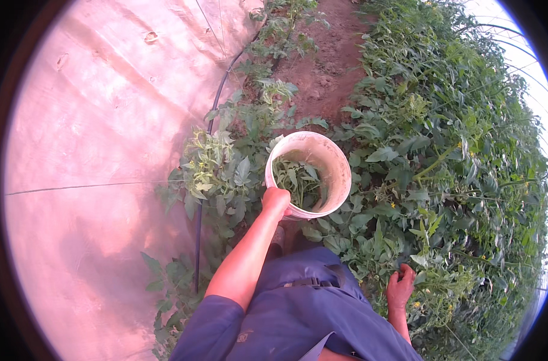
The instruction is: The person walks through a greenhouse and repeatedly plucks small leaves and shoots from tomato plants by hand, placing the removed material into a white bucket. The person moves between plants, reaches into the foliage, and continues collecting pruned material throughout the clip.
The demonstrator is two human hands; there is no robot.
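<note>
With my left hand [276, 201] I grip the near left rim of a white plastic bucket [339, 180], held in front of my body. Green leafy cuttings [299, 180] lie in the bottom of the bucket, whose inner wall is stained with dirt. My right hand [400, 285] is at the lower right, fingers curled, against the foliage of tomato plants [391, 149] that bear small yellow flowers. Whether its fingers hold a leaf or stem cannot be seen clearly.
Translucent plastic sheeting [98, 135] forms a wall on the left. A black hose [198, 243] runs along it beside smaller tomato plants [238, 167]. A bare soil path [321, 67] stretches ahead. Strings cross the sheeting and foliage. Curved greenhouse hoops [504, 27] stand at the upper right.
</note>
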